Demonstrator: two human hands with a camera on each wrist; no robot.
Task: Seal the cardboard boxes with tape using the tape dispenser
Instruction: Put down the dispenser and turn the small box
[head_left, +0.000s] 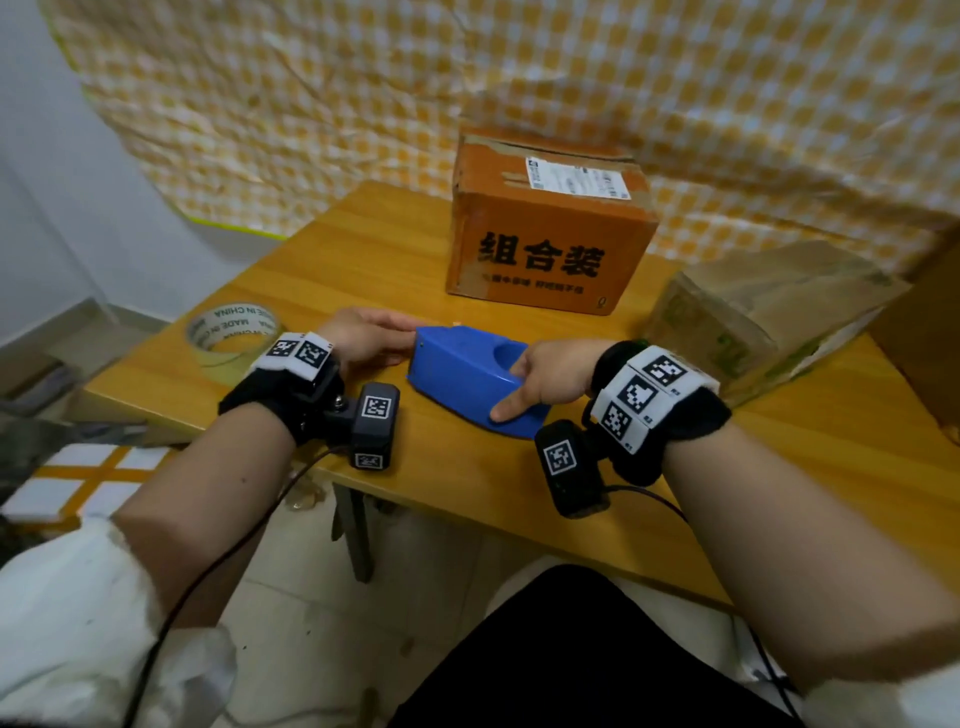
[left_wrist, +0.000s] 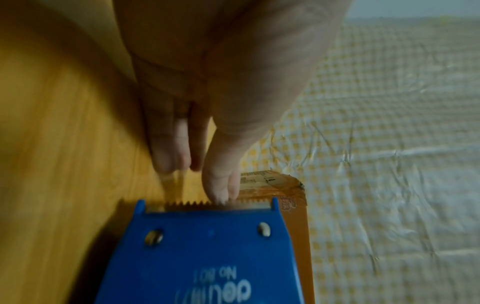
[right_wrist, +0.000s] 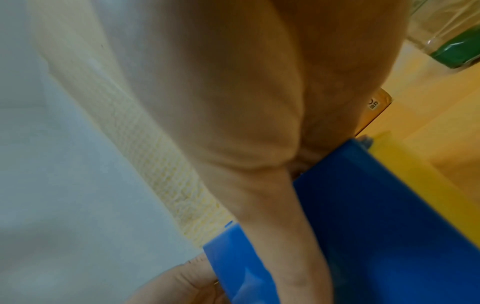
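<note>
A blue tape dispenser (head_left: 457, 369) lies on the wooden table (head_left: 363, 249) between my hands. My right hand (head_left: 540, 374) grips its rear, thumb along the near side and fingers in the hollow on top; the right wrist view shows the palm (right_wrist: 259, 144) over the blue body (right_wrist: 376, 205). My left hand (head_left: 363, 338) is at the front end. In the left wrist view its straight fingers (left_wrist: 168, 156) and thumb reach the toothed blade of the dispenser (left_wrist: 207, 257), with a thin clear strip between fingertips and teeth. An orange cardboard box (head_left: 545, 228) stands behind.
A second, paler cardboard box (head_left: 769, 312) sits at the right of the table, and a brown box (head_left: 930, 338) is at the far right edge. A roll of clear tape (head_left: 234, 332) lies at the left corner. A checked yellow sheet hangs behind.
</note>
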